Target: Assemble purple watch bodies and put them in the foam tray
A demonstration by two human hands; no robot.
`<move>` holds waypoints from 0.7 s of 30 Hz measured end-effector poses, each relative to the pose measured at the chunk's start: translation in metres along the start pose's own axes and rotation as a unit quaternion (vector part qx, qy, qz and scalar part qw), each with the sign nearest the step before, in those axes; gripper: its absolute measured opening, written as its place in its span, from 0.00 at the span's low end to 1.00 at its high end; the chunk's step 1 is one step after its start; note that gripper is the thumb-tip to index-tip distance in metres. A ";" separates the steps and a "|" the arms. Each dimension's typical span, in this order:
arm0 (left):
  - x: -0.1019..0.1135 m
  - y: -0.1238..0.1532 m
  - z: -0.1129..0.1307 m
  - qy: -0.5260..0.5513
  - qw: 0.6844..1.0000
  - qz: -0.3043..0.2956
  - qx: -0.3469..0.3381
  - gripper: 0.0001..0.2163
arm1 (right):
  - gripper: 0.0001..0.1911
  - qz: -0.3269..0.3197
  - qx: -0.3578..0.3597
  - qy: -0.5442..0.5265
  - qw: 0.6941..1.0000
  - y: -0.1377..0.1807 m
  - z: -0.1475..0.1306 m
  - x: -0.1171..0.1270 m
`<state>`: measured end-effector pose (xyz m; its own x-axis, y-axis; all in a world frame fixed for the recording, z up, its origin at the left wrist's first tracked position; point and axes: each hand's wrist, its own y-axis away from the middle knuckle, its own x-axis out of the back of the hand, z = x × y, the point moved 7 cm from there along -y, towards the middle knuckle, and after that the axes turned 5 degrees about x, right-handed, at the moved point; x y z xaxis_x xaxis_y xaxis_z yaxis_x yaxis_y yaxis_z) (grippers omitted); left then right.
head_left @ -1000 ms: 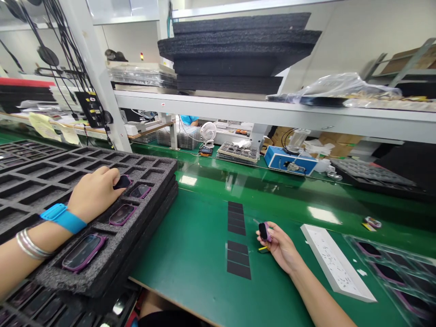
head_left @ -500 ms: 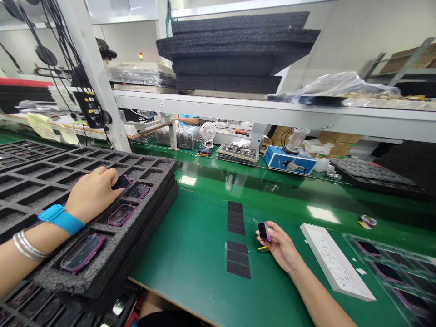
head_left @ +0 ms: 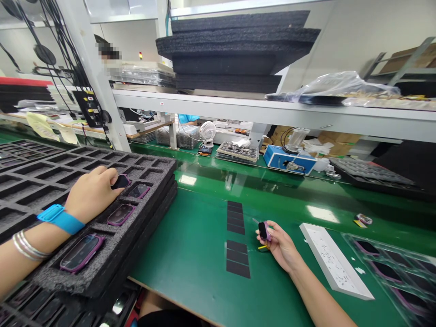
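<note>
My left hand (head_left: pixel 91 195) rests on a black foam tray (head_left: pixel 102 268), its fingertips on a dark device with a purple rim (head_left: pixel 121 182) in a tray cell. Other purple-rimmed devices with glass faces lie in neighbouring cells, such as one near my wrist (head_left: pixel 81 253). My right hand (head_left: pixel 281 245) is above the green mat and pinches a small dark, purple-edged device (head_left: pixel 263 230). A thin yellow piece (head_left: pixel 262 247) shows just below it, and my fingers hide part of the device.
Black strips (head_left: pixel 235 236) lie on the green mat (head_left: pixel 184 240), next to a white power strip (head_left: pixel 332 261). A clear tray of devices (head_left: pixel 391 277) sits at right. A small coil (head_left: pixel 363 220) lies on a green belt. Stacked foam sheets (head_left: pixel 236 50) fill the shelf above.
The small coil has moved left along the green belt. Both hands stay almost still, and a person behind the shelf has shifted slightly.
</note>
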<state>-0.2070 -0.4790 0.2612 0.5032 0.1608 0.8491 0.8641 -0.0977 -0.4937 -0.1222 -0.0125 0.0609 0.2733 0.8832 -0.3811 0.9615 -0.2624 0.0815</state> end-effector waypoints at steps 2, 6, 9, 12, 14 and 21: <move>0.000 0.000 0.000 -0.003 1.000 0.002 0.000 0.13 | 0.24 -0.003 0.001 -0.001 1.000 0.000 -0.001 0.000; 0.002 0.001 0.001 -0.008 1.000 0.014 -0.009 0.12 | 0.23 -0.009 0.004 -0.005 1.000 0.000 -0.001 -0.001; -0.001 0.001 -0.002 0.003 1.000 -0.004 0.009 0.11 | 0.23 -0.010 0.003 -0.006 1.000 0.000 -0.001 -0.001; -0.015 -0.004 -0.014 0.051 0.994 -0.080 0.060 0.13 | 0.24 -0.016 0.006 -0.004 1.000 0.001 -0.003 -0.003; -0.021 -0.010 -0.021 0.090 0.985 -0.128 0.073 0.16 | 0.24 -0.021 0.013 0.000 1.000 0.001 -0.005 -0.005; 0.062 0.032 -0.004 0.102 0.993 -0.021 0.061 0.27 | 0.25 -0.007 0.090 0.036 0.995 0.012 -0.043 -0.007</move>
<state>-0.1481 -0.4762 0.2982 0.4657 -0.0412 0.8840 0.8849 0.0276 -0.4649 -0.1113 -0.0050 0.1046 0.2683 0.9112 -0.3127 0.9464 -0.3098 -0.0909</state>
